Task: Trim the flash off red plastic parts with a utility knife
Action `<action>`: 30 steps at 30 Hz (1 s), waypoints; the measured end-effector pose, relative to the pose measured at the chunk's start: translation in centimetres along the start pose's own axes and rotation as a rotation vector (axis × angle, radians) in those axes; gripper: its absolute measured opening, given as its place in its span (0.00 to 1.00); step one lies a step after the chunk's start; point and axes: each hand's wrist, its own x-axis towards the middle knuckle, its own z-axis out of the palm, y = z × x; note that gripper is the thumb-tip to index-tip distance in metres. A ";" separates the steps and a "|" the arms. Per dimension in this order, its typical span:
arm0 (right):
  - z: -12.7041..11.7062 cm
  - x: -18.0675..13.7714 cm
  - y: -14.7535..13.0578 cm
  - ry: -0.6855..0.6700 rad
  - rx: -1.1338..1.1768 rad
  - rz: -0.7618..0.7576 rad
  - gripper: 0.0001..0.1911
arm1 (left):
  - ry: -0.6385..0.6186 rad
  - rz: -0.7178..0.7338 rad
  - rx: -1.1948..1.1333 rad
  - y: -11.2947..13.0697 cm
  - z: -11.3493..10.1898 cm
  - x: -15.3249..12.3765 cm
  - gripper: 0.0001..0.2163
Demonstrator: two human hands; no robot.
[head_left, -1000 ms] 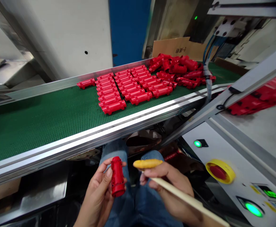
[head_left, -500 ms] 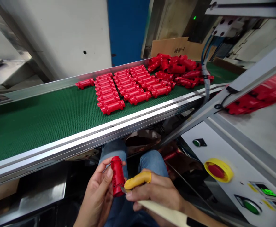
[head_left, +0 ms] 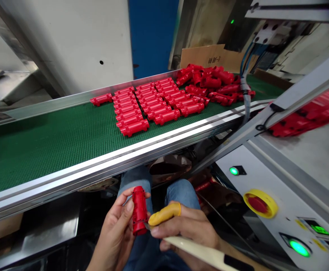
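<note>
Upright between the fingers and thumb of my left hand is a red plastic tube-shaped part with notches along its side. My right hand, a yellow finger cot on its index finger, grips a knife with a cream handle that has a black end. The small blade lies at the lower right edge of the red part; whether it cuts in cannot be made out. Both hands are low in the view, above my lap.
A green conveyor belt with metal rails runs across. Red parts lie on it in rows, with a loose pile farther right. A control panel with a red-and-yellow stop button stands at right, beside a slanted metal post.
Two round green buttons on the control panel have lit up. My hands, the knife and the red part have hardly moved.
</note>
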 end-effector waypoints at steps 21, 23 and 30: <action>-0.9 0.1 0.3 0.171 0.140 0.205 0.06 | -0.080 -0.123 -0.066 -0.3 -0.8 0.7 0.19; -0.8 0.3 0.2 0.019 0.105 0.081 0.07 | -0.140 -0.232 -0.083 -0.1 -0.8 0.9 0.16; -0.1 1.0 0.4 -0.268 0.200 -0.063 0.20 | -0.161 -0.385 -0.092 0.1 -0.5 0.5 0.12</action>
